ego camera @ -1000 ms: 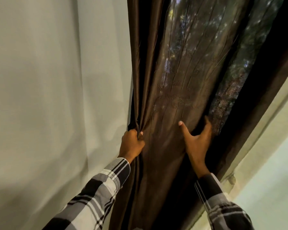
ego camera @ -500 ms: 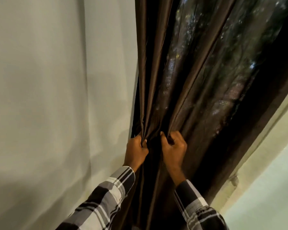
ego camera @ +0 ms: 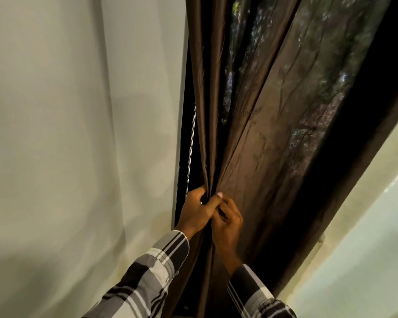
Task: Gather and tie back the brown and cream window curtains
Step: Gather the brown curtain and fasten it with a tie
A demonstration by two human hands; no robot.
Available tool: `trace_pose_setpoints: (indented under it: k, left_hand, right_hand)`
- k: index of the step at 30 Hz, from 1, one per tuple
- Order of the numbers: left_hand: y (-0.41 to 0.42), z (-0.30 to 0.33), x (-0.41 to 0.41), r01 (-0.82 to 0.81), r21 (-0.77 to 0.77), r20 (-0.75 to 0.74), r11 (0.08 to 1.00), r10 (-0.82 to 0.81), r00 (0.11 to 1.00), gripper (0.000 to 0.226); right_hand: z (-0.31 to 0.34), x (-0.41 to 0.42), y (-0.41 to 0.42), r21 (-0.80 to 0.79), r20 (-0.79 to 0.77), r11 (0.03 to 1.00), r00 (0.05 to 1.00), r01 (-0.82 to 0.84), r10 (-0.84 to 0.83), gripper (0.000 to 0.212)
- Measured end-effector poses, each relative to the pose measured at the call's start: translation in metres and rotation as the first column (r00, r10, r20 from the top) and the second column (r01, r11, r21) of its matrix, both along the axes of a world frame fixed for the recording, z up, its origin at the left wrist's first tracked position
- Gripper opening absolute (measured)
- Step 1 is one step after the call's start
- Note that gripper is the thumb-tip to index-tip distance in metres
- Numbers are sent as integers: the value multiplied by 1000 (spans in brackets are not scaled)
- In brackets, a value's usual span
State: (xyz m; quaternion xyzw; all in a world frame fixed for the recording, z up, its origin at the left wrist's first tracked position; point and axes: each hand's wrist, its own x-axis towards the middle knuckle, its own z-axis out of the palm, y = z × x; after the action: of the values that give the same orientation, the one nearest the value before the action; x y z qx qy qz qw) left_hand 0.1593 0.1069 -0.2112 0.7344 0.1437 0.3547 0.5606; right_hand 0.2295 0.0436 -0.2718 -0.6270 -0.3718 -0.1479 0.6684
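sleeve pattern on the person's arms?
Plaid: black, grey and white checks on both sleeves. Shows best in the head view, the only one.

Left hand (ego camera: pixel 197 212) and right hand (ego camera: pixel 228 222) clenched, touching

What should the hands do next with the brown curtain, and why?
Probably reach the right hand out for another fold and pull it to the left hand. Both hands grip a bunch of the brown curtain, but a wide part to the right hangs loose.
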Motion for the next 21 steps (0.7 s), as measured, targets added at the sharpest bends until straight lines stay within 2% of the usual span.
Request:
trace_pose_setpoints:
  k: [2,3,6,8,10,12,14,17,19,21]
  left_hand:
    - [-7,2,6,-185,114,-63,976,193,979,34]
    - [-10,3,8,-271,198,-94,942,294,951,38]
    - [-14,4,12,-346,366,-124,864,413,902,21]
    - [-14,5,10,-332,410,-133,850,415,900,10]
    - [-12,5,6,-329,425,-136,843,418,898,7]
    - [-11,5,5,-334,433,-120,837,421,899,7]
    - [-11,3,6,-329,455,-111,827,419,901,6]
    - [-15,3,8,-313,497,-106,809,415,904,12]
    - [-18,5,9,-302,516,-110,801,412,905,18]
    - [-18,4,11,-297,530,-106,794,409,906,23]
  right_hand:
    - [-7,-11,-5,-31,-3,999,1000,-29,29,30]
    - [-11,-16,-8,-62,-9,997,999,-47,47,33]
    - [-20,-16,-24,-144,75,988,996,-46,57,30]
    - [-13,-2,-39,-112,132,991,990,72,-57,23]
    - [9,20,-50,-35,33,974,974,225,-223,31]
    - [37,48,-59,15,-180,956,942,292,-284,50]
    - [63,72,-63,40,-306,964,922,262,-238,69]
    - [88,87,-56,-21,-329,991,935,133,-133,89]
    - [104,84,-46,-37,-362,999,932,-14,-1,85]
    - [116,77,-38,1,-366,985,917,-172,160,66]
